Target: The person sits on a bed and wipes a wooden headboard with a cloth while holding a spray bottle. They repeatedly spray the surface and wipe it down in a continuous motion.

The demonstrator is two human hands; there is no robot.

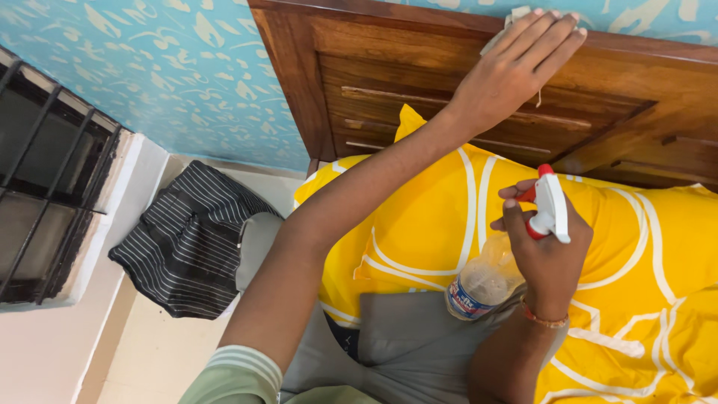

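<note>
My left hand (516,63) lies flat with its fingers together on a pale cloth (514,16), pressing it against the top of the wooden headboard (621,97). Only a corner of the cloth shows under the fingers. My right hand (546,251) is wrapped around a clear spray bottle (486,280) with a white and red trigger head (550,206); the nozzle points up towards the headboard. The bottle hangs over yellow pillows (434,232) with white curved lines.
A yellow bedcover (658,322) spreads to the right. A grey pillow (411,344) lies below the bottle. A dark striped cloth (187,243) sits on a ledge at left, beside a barred window (45,179). Blue patterned wallpaper (172,67) covers the wall.
</note>
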